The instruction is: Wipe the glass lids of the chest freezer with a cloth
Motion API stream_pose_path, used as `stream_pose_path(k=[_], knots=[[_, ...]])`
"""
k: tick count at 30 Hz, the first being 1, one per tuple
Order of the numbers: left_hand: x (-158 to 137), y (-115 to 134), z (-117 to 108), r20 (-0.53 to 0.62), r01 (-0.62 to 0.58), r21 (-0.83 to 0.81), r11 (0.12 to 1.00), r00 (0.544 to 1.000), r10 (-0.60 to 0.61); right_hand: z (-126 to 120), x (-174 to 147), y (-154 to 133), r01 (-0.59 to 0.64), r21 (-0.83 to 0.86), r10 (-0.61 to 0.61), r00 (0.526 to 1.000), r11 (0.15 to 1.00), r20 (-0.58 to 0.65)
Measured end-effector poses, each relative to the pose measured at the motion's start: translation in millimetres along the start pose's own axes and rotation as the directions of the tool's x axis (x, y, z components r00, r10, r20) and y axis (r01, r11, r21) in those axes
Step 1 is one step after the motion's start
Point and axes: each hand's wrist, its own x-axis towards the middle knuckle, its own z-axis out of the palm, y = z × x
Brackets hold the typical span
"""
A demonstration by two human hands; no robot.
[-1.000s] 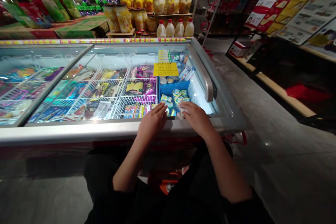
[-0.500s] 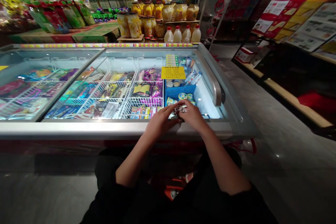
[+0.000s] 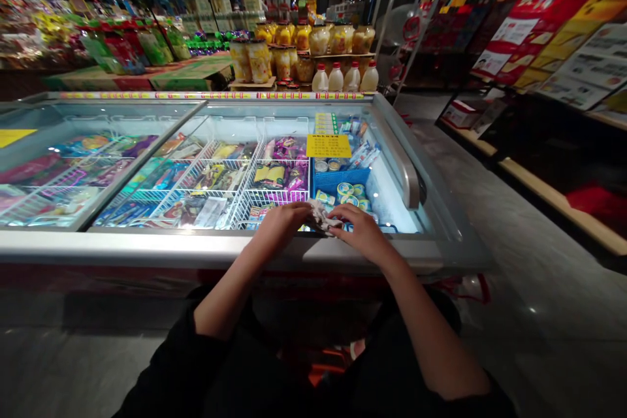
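Note:
Between my two hands is a crumpled whitish cloth (image 3: 322, 217), held just over the front edge of a chest freezer (image 3: 196, 248). My left hand (image 3: 283, 227) grips its left end with the fingers closed. On the other side, my right hand (image 3: 361, 232) pinches the cloth between thumb and fingers. Under the hands, behind the sliding glass lid, are round tubs (image 3: 349, 194) beside a blue divider (image 3: 337, 180). A yellow sign (image 3: 328, 145) with black writing is on the glass beyond them.
White wire baskets (image 3: 240, 199) with packaged frozen goods fill the freezer's left part. The lid's grey handle (image 3: 410, 186) is at the right. Behind stand white bottles with red caps (image 3: 336, 78) and jars of yellow fruit (image 3: 257, 60). A shelf (image 3: 558, 192) with boxes stands at right.
My hands have moved apart, the left one further left, and the cloth between them shows more openly. The view has shifted slightly, so the freezer sits a little lower and further right.

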Motion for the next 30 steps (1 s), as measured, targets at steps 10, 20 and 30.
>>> stream_pose_path(k=[10, 20, 30], knots=[[-15, -2, 26, -0.186, -0.073, -0.231, 0.970, 0.982, 0.030, -1, 2, 3, 0.048, -0.131, -0.043, 0.998, 0.990, 0.040], [-38, -18, 23, -0.356, 0.057, -0.107, 0.993, 0.930, -0.092, 16, 20, -27, 0.056, -0.138, -0.023, 0.974, 0.989, 0.224], [-38, -3, 20, -0.417, 0.167, -0.120, 0.979, 0.886, -0.202, -14, 22, -7, -0.097, -0.524, 0.105, 0.994, 0.846, -0.015]])
